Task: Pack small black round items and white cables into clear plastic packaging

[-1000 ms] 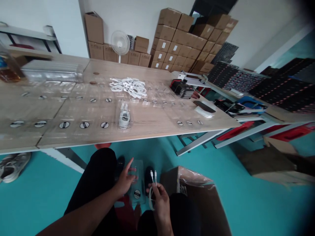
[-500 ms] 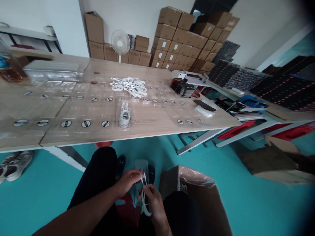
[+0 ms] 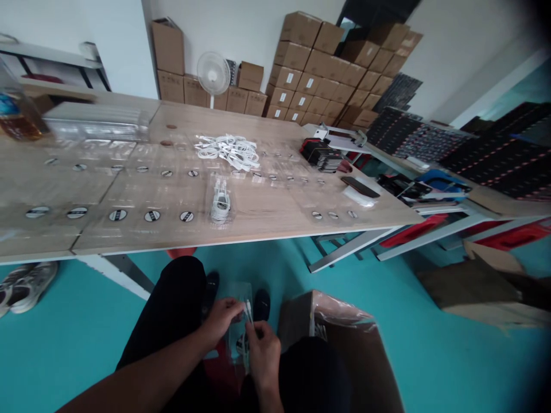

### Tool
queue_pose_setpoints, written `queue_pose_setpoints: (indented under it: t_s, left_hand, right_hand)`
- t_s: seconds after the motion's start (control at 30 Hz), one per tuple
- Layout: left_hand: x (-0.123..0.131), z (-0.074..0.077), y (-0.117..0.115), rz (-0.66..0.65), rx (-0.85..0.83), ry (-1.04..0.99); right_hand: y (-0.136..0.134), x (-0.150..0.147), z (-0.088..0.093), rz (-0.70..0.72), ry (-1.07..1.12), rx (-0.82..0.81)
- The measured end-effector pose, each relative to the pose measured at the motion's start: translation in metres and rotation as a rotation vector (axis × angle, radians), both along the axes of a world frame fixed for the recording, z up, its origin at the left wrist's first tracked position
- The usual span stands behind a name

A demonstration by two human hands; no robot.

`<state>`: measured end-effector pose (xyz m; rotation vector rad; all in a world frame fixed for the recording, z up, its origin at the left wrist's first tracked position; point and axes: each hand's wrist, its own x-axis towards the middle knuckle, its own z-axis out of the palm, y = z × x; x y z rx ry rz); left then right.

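Low between the knees, my left hand pinches the tip end of a white cable. My right hand is closed on the same cable just below and to the right. Under both hands lies a clear plastic tray with a round black-and-white label, partly hidden by the hands. On the table, a coiled white cable rests in a clear tray, with a pile of white cables behind it.
Clear trays with round labels line the table. An open carton stands on the floor at the right of my knees. Farther off are a black bundle, a bottle, a fan and stacked cartons.
My right hand has turned and shifted slightly left, bringing the cable over the clear tray. My left hand has moved a little left, still pinching the cable end.
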<state>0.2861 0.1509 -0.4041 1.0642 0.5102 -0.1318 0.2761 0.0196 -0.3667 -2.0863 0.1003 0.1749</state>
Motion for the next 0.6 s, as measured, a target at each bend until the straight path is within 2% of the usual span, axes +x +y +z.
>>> queue_pose_setpoints:
  t_s: [0.17, 0.27, 0.4, 0.6]
  left_hand:
    - [-0.004, -0.005, -0.002, 0.029, -0.105, -0.033]
    - [-0.005, -0.007, -0.006, 0.049, -0.109, -0.075]
    - [-0.004, -0.006, -0.009, 0.086, -0.110, -0.010]
    - [-0.005, 0.002, -0.007, 0.037, -0.023, -0.056]
  right_hand:
    - [-0.002, 0.005, -0.003, -0.052, 0.117, 0.129]
    - [0.000, 0.005, -0.004, -0.031, 0.139, 0.111]
    - [0.006, 0.006, -0.006, 0.012, 0.135, 0.072]
    - [0.014, 0.005, -0.013, 0.056, 0.172, 0.099]
